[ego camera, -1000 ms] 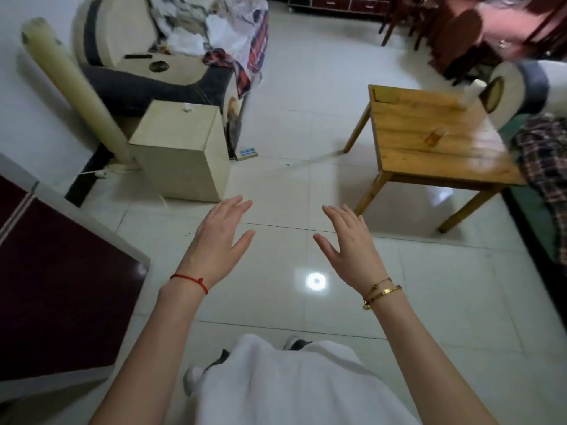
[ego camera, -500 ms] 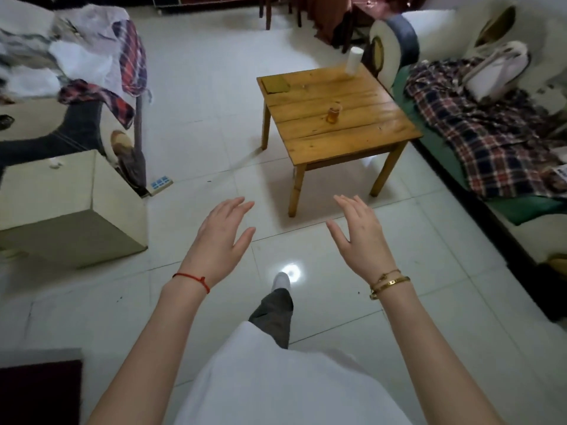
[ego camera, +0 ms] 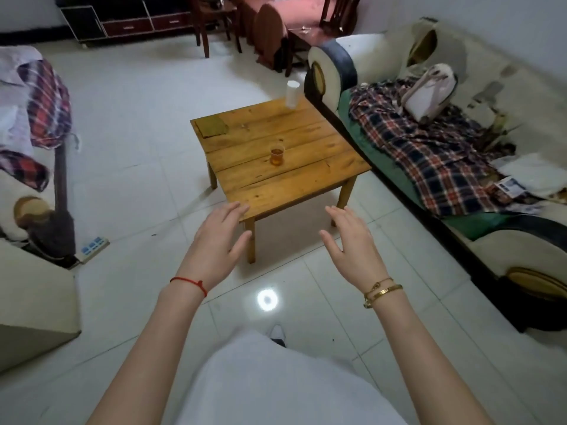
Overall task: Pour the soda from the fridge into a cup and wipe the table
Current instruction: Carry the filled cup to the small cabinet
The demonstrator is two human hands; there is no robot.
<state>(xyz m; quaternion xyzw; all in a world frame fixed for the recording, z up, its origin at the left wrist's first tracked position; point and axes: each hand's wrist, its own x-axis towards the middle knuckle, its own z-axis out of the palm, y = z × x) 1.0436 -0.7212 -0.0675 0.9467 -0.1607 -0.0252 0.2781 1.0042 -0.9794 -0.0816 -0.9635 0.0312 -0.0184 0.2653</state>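
Cup (ego camera: 277, 154) seen at frame centre, upright on wooden table (ego camera: 294, 191), well inside all four edges; clear, part-filled with amber liquid. Green cloth (ego camera: 213, 127) laid at table's far left corner, white cylinder (ego camera: 292, 94) at far right edge. Open tiled floor (ego camera: 147, 124) left of table; sofa (ego camera: 460, 179) close along right side. Left hand (ego camera: 214, 243) and right hand (ego camera: 352, 243) raised before near table edge, fingers straight, spread, nothing held.
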